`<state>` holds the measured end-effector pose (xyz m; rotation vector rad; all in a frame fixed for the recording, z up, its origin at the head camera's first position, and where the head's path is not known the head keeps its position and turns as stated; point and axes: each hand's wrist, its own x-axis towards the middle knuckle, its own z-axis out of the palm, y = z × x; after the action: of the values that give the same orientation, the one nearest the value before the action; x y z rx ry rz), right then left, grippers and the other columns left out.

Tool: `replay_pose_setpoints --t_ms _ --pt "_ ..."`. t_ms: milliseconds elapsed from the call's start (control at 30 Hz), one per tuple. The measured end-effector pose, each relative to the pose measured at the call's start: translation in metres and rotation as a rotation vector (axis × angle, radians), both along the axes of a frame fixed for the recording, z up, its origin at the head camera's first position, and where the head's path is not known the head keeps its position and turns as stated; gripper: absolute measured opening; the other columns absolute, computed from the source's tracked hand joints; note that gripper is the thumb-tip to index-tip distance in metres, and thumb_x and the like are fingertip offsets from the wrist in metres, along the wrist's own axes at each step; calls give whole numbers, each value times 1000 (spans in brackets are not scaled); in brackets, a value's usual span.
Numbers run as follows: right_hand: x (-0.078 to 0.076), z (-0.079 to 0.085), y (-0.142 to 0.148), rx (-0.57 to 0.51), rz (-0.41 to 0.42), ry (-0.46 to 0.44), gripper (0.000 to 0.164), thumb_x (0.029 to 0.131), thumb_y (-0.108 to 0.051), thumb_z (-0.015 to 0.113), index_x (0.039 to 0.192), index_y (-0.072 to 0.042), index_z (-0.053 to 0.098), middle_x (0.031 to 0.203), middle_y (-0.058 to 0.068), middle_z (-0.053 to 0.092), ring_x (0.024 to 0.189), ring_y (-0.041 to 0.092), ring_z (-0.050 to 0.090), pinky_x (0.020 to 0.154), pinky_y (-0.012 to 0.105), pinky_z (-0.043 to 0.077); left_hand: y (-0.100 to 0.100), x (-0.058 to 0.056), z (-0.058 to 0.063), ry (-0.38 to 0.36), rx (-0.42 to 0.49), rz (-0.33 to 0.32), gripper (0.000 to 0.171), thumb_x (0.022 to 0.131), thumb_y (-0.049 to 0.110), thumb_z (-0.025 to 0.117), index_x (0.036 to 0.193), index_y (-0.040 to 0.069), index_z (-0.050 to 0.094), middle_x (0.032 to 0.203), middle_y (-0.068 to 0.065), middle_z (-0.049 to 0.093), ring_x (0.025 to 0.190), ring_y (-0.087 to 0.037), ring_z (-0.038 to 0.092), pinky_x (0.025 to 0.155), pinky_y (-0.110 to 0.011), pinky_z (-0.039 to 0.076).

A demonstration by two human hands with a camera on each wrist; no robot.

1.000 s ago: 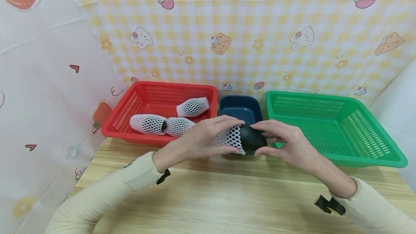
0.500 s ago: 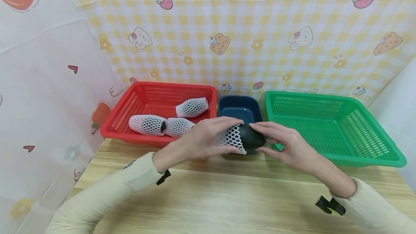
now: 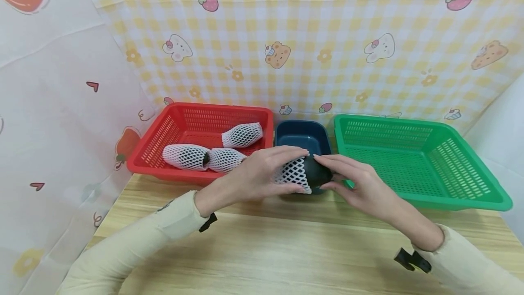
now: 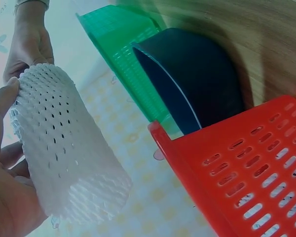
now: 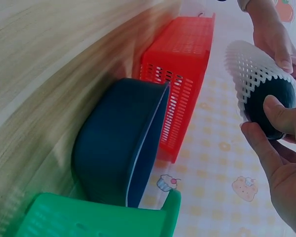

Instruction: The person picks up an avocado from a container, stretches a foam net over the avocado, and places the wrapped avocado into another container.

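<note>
Both hands hold a dark, smooth, oval fruit [image 3: 317,172] over the front of the blue bin. A white foam net sleeve [image 3: 293,173] covers its left part. My left hand [image 3: 262,173] grips the sleeve, thumb below and fingers above. At the bare end, the right hand [image 3: 360,181] pinches the fruit between thumb and fingers. In the left wrist view, the sleeve [image 4: 69,143] reaches past the left hand and hides the fruit. From the right wrist, the dark end [image 5: 269,106] shows poking out of the net's scalloped edge.
A red basket [image 3: 200,107] on the left holds several net-sleeved fruits [image 3: 186,156]. Behind the hands stands a small dark blue bin [image 3: 303,125], and to the right a green basket [image 3: 425,163]. All stand on a wooden table [image 3: 270,249] before a checked cloth.
The right hand has shifted slightly left with the fruit's bare end, and a little less of the dark skin shows outside the net. The left hand has stayed nearly in place.
</note>
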<state>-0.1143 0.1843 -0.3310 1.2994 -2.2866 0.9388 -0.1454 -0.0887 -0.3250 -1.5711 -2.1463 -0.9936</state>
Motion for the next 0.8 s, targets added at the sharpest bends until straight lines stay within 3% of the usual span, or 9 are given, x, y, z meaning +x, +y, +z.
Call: replay_pose_setpoints --t_ms 333,633,800 --pt "0 -4 -3 -22 5 7 80 67 18 85 140 -2 59 127 14 63 96 22 68 72 21 56 2 2 2 25 -24 20 65 82 29 88 134 -1 61 134 -12 62 124 -16 57 98 -22 45" --pt "-1 -6 -8 -55 17 2 77 68 20 84 139 1 59 129 16 64 100 26 69 78 21 55 3 3 5 10 -21 20 63 82 28 88 134 1 63 133 -10 63 122 -14 58 97 -21 46" --pt "1 -9 -9 -72 19 -65 76 71 20 81 141 0 58 132 15 62 107 23 67 80 26 56 4 3 5 13 -13 17 63 82 28 88 133 1 63 132 -10 63 120 -14 58 96 -20 46"
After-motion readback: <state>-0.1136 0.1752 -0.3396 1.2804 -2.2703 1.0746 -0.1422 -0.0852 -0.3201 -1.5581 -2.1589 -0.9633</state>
